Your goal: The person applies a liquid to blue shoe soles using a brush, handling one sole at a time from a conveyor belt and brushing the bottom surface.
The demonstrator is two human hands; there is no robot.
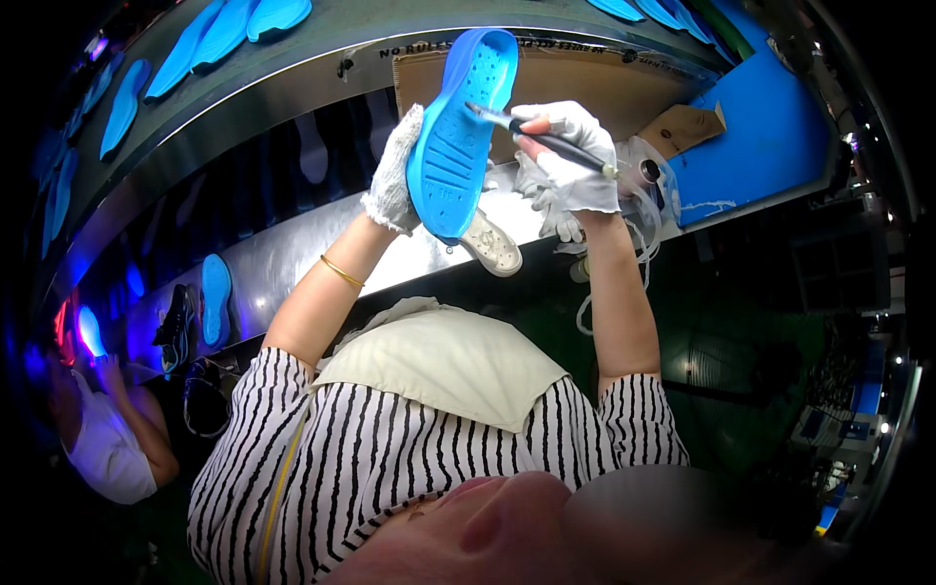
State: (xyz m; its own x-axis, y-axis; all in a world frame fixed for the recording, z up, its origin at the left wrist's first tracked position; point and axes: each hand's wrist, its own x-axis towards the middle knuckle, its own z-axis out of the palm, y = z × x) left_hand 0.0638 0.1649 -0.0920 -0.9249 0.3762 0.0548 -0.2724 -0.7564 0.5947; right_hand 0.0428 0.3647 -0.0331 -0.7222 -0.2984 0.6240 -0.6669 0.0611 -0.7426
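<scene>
My left hand (395,175), in a knitted white glove, grips the side of a blue shoe sole (450,156) raised above the bench. The sole's hollow inner face, with ribs and small holes, is turned up toward me. In my right hand (575,151), also gloved in white with some fingertips bare, is a slim dark-handled tool (561,144) like a small brush. Its tapered tip lies over the upper half of the sole; I cannot tell whether it touches. A whitish sole (490,244) rests on the bench below the blue one.
Beyond the metal bench (336,229) runs a dark conveyor (341,21) carrying several blue soles. A cardboard box (604,83) stands behind my right hand, near a blue surface (770,146). White gloves (551,200) and clear tubing (648,229) lie by my right wrist. Another person (112,434) works at far left.
</scene>
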